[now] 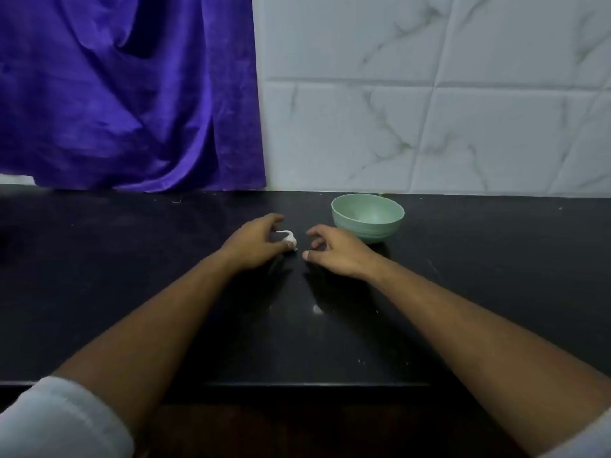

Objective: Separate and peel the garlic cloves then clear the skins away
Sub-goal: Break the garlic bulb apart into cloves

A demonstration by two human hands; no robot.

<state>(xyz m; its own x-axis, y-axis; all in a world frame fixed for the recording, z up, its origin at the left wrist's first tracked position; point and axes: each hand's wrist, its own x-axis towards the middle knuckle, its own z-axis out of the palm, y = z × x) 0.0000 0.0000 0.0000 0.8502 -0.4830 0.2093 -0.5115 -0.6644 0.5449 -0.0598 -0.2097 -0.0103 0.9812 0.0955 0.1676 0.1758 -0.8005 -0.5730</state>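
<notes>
A small white garlic bulb [290, 239] with a thin stem sits on the black counter [132, 259]. My left hand [256, 242] curls round it from the left, thumb touching its near side. My right hand [334, 251] hovers just right of the garlic with fingers loosely curled and nothing in it; a small gap separates it from the bulb. A pale green bowl [368, 217] stands behind my right hand and looks empty.
A purple cloth [125, 94] hangs at the back left down to the counter. White marble-pattern tiles [429, 110] cover the wall at the back right. The counter's front edge [314, 385] runs below my forearms.
</notes>
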